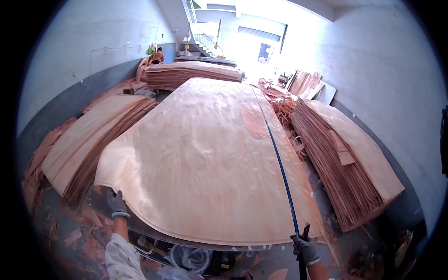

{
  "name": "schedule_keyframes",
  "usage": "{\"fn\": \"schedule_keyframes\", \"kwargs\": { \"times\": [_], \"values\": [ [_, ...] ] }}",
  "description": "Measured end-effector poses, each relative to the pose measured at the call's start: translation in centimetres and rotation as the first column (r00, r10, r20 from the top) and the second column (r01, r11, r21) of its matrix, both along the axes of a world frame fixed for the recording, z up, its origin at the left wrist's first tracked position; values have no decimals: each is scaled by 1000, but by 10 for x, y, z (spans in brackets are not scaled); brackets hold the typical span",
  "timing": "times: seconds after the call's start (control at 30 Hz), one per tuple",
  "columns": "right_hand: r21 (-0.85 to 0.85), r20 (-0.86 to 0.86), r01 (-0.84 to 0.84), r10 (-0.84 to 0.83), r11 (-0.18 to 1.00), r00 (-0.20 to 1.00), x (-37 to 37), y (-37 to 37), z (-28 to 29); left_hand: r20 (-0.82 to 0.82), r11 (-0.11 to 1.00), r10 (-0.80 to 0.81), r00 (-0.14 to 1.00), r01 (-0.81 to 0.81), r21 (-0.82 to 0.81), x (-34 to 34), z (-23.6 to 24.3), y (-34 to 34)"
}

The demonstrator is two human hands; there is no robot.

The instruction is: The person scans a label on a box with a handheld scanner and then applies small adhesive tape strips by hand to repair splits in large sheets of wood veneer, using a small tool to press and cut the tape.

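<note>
A large pale wood veneer sheet (200,154) lies on top of the wide table in front of me, with a darker patch toward its far right. At its near left corner my left hand (116,204), in a grey glove, is closed on the sheet's edge, which curls there. My right hand (305,251), gloved in dark grey, grips a long thin blue pole (284,182) at the near right corner. The pole reaches across the sheet to its far edge. A short dark piece (306,230) sticks up from the same hand; its kind is unclear.
Veneer stacks stand to the left (93,135) and right (345,172), with another stack (191,72) beyond the table. Veneer scraps (88,224) litter the floor. Under the near edge sits a coil of clear hose (190,259). A person (157,57) is at the far left.
</note>
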State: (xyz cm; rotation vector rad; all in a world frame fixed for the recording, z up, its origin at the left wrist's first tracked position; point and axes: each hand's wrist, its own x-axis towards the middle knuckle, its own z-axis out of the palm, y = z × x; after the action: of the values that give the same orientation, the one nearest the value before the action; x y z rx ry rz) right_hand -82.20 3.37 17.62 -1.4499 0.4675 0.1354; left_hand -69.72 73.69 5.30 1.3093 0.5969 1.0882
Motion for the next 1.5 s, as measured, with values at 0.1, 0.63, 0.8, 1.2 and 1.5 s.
{"fn": "schedule_keyframes", "kwargs": {
  "times": [0.1, 0.63, 0.8, 1.2, 1.5],
  "values": [
    [46, 28, 5, -7, 999, 1000, 42, 3, -9, -98, 845, 119, 988, -48, 533, 7, 27, -33],
    [-124, 135, 21, -4, 992, 991, 257, -67, -3, -606, -240, 236, 760, 650, 721, -31, 67, -215],
    [-154, 93, 26, -12, 988, 996, 167, -100, -38, -641, -308, 174, 747, 660, 685, -37, 38, -223],
    [-341, 81, 39, -12, 939, 997, -50, -65, -56, -845, -393, 202, 495, 831, 393, -80, 12, -212],
    [-418, 196, -297, 404, 859, 894, -122, 42, -104, -465, 430, -425, 777, 625, 651, -22, 108, -231]
  ]
}}
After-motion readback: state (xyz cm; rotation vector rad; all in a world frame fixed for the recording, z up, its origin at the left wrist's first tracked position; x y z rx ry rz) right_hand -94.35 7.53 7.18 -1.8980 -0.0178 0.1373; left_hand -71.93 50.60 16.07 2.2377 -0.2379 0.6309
